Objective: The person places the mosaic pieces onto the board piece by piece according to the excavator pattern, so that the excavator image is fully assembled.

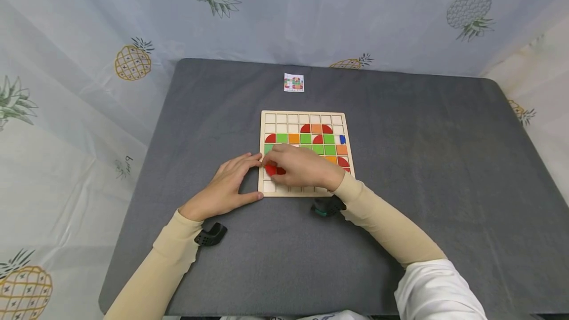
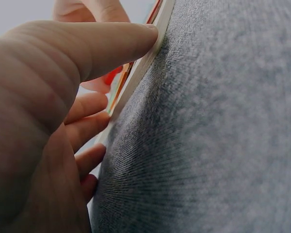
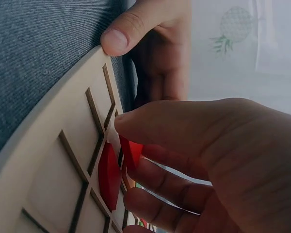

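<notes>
A square wooden grid board (image 1: 304,112) lies flat, with red, green and orange flat pieces in many of its cells. My right hand (image 1: 306,166) reaches over its lower left part, hiding several cells. Between thumb and fingers it pinches a red piece (image 3: 131,152), tilted close over a cell in the right wrist view. Beside that one, a dark red piece (image 3: 109,175) with a curved edge sits in the grid. My left hand (image 1: 226,186) is spread at the board's left side, its fingertips at the edge and its thumb (image 3: 117,41) resting at the near left corner.
Behind the board lies a small card (image 1: 294,83) printed with a coloured grid pattern. A blue piece (image 1: 342,139) shows near the board's right edge. Dark grey cloth (image 1: 426,172) covers the table, and a pineapple-print curtain (image 1: 311,14) hangs behind it.
</notes>
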Action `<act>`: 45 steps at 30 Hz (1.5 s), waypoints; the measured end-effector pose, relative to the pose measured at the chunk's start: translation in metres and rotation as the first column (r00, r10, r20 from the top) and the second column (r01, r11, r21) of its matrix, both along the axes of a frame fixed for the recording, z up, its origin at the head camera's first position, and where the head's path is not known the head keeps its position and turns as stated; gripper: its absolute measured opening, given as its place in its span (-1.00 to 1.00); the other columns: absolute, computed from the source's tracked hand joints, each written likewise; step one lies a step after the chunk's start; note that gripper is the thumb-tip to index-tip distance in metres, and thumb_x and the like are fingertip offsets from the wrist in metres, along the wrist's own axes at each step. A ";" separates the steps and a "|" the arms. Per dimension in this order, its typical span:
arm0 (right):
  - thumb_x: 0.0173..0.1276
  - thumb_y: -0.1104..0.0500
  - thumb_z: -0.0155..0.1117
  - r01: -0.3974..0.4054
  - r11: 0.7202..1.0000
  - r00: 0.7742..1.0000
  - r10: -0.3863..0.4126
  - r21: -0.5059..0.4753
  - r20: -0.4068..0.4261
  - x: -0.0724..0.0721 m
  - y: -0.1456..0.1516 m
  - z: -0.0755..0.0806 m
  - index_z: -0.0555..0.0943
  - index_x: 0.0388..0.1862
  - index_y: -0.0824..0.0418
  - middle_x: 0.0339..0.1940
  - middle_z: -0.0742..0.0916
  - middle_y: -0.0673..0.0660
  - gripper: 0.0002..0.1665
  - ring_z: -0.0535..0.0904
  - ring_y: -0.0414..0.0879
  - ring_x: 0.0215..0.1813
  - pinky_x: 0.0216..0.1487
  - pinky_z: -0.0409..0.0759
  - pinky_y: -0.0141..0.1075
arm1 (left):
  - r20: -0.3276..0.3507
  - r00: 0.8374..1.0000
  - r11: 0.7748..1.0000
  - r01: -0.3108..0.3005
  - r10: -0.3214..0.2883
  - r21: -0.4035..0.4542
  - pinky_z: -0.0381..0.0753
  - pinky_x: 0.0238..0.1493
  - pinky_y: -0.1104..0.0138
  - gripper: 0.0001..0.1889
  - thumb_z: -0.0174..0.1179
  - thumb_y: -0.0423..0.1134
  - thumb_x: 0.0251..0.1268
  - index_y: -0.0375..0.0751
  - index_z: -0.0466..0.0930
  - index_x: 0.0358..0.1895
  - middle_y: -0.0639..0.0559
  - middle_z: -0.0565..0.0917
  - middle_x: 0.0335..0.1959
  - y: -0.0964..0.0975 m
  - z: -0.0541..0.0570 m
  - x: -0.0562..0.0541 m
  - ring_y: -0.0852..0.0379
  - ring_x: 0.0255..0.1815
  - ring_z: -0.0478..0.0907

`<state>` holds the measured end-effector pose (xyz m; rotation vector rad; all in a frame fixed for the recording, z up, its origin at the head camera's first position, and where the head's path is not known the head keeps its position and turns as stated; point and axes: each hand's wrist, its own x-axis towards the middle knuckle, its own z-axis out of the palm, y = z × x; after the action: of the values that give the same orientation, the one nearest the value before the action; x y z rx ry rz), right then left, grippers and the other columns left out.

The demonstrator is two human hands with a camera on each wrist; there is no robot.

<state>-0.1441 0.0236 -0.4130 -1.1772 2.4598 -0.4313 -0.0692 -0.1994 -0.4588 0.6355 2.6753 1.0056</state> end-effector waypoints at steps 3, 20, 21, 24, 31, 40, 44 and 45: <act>0.40 0.04 0.33 -0.003 1.000 1.000 0.003 0.012 0.002 0.001 -0.001 -0.003 0.66 0.18 0.02 0.01 0.67 -0.06 -0.62 0.51 -0.19 -0.03 -0.07 0.58 -0.31 | -0.011 1.000 1.000 0.005 -0.005 0.002 -0.02 0.58 -0.14 -0.26 0.42 -0.02 0.26 -0.13 0.33 0.45 -0.03 0.24 0.61 0.000 0.000 0.000 -0.10 0.66 0.05; 0.39 0.04 0.36 -0.014 1.000 1.000 0.014 -0.013 0.013 0.002 -0.001 -0.007 0.67 0.13 0.04 -0.04 0.63 -0.07 -0.64 0.46 -0.20 -0.02 -0.04 0.54 -0.35 | -0.002 1.000 1.000 0.010 -0.010 -0.007 -0.03 0.58 -0.15 -0.25 0.40 -0.01 0.28 -0.13 0.32 0.47 -0.03 0.24 0.61 0.000 0.001 0.000 -0.09 0.67 0.04; 0.39 0.04 0.35 -0.014 1.000 1.000 0.014 -0.018 0.014 0.002 -0.001 -0.008 0.67 0.13 0.04 -0.03 0.63 -0.07 -0.65 0.46 -0.19 -0.01 -0.03 0.54 -0.34 | 0.002 1.000 1.000 0.010 -0.010 -0.008 -0.03 0.58 -0.15 -0.26 0.40 0.00 0.28 -0.13 0.32 0.47 -0.02 0.24 0.61 0.000 0.001 0.000 -0.08 0.67 0.03; 0.41 0.05 0.34 -0.015 0.999 1.000 0.016 -0.032 0.010 0.002 -0.001 -0.009 0.68 0.11 0.04 -0.05 0.64 -0.07 -0.68 0.46 -0.19 -0.01 -0.03 0.54 -0.34 | 0.011 1.000 1.000 0.012 -0.012 -0.008 -0.04 0.59 -0.12 -0.28 0.38 0.00 0.30 -0.13 0.34 0.45 0.00 0.22 0.62 0.000 0.001 -0.001 -0.06 0.68 0.02; 0.41 0.08 0.36 -0.017 0.998 1.000 0.018 -0.065 0.013 0.000 -0.001 -0.009 0.70 0.09 0.06 -0.06 0.67 -0.05 -0.70 0.48 -0.17 -0.03 -0.02 0.54 -0.32 | 0.013 1.000 1.000 0.018 -0.018 -0.004 -0.05 0.60 -0.11 -0.30 0.37 0.00 0.32 -0.13 0.34 0.44 0.01 0.20 0.63 0.000 0.000 0.000 -0.05 0.68 0.00; 0.41 0.07 0.36 0.008 0.998 1.000 -0.006 -0.056 0.026 -0.001 -0.001 -0.010 0.68 0.10 0.08 -0.15 0.66 -0.05 -0.69 0.46 -0.15 -0.08 -0.10 0.50 -0.32 | 0.020 1.000 1.000 0.017 -0.017 -0.009 -0.06 0.60 -0.11 -0.29 0.36 0.01 0.33 -0.08 0.33 0.47 0.02 0.19 0.63 0.000 0.000 -0.001 -0.06 0.69 -0.01; 0.41 0.06 0.34 0.016 0.999 1.000 -0.016 -0.052 0.001 -0.001 -0.002 -0.011 0.69 0.07 0.07 -0.23 0.64 -0.06 -0.71 0.45 -0.16 -0.13 -0.17 0.48 -0.33 | 0.018 1.000 1.000 0.018 -0.017 -0.011 -0.06 0.60 -0.11 -0.29 0.36 0.01 0.32 -0.07 0.33 0.47 0.02 0.18 0.63 0.000 0.000 -0.001 -0.06 0.68 -0.01; 0.41 0.06 0.33 0.018 0.998 1.000 -0.019 -0.054 -0.006 -0.001 -0.002 -0.011 0.70 0.06 0.07 -0.24 0.64 -0.06 -0.72 0.45 -0.16 -0.14 -0.18 0.48 -0.34 | 0.018 1.000 1.000 0.018 -0.018 -0.012 -0.06 0.60 -0.11 -0.30 0.36 0.01 0.32 -0.07 0.34 0.47 0.02 0.18 0.63 0.000 0.000 -0.001 -0.06 0.68 -0.01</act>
<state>-0.1449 0.0212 -0.4244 -1.1795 2.4807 -0.5033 -0.0705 -0.1994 -0.4590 0.6437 2.6537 0.9845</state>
